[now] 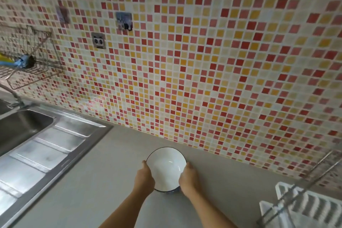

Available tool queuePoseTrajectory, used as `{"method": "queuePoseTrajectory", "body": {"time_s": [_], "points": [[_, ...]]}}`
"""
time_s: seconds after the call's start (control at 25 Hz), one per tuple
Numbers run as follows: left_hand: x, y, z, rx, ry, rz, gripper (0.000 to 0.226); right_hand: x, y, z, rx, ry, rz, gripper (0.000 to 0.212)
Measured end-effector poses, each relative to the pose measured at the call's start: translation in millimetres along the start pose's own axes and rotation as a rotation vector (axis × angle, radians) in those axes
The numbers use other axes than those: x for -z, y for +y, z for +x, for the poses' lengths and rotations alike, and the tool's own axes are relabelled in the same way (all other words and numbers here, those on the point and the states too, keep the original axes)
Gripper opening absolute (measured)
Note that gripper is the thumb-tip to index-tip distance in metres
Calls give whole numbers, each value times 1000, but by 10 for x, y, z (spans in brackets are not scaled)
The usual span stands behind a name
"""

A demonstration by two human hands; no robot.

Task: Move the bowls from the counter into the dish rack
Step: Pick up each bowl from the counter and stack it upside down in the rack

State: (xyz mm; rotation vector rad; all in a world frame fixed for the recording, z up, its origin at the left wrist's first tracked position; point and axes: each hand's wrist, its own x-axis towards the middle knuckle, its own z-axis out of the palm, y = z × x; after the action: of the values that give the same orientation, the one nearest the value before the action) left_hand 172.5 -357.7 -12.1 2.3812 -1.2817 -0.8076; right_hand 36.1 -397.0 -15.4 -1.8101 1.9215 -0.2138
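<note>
Head view, both hands' grip clamped on round glossy white bowl [166,167], left hand [144,177], right hand [189,178], matte grey counter [92,190]

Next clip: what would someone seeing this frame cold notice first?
Most likely the mosaic wall of red, orange and cream tiles, which fills the upper frame. Below it, at bottom centre, the left hand and right hand clasp opposite sides of a white bowl with a dark rim, over the grey counter. A steel sink lies at left, and a wire dish rack sits in the bottom right corner.
</note>
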Motion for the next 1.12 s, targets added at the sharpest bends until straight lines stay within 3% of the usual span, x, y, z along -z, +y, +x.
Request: {"method": "queuePoseTrajectory", "body": {"time_s": [0.12,0.28,0.4,0.52,0.88,0.96,1.04,1.12], "points": [[121,50,-202,-44,131,50,68,118,14,-205,103,67,56,45],[484,65,-604,-220,313,146,50,407,23,-750,322,125,3,49],[798,1,-1154,-340,408,221,44,650,26,-1380,513,217,-114,49],[1032,-145,-1838,-447,578,274,34,909,7,-2016,604,311,-56,53],[1609,6,-3822,-870,1155,-115,39,2076,-41,-3940,761,764,170,60],[1737,248,-4186,-1015,1193,-280,38,2387,75,-4198,835,948,158,62],[1811,506,-4540,-1145,1136,-417,52,2685,230,-4385,873,1212,155,49],[1810,720,-4818,-1266,1051,-481,56,2950,418,-4543,891,1352,163,46]]}}
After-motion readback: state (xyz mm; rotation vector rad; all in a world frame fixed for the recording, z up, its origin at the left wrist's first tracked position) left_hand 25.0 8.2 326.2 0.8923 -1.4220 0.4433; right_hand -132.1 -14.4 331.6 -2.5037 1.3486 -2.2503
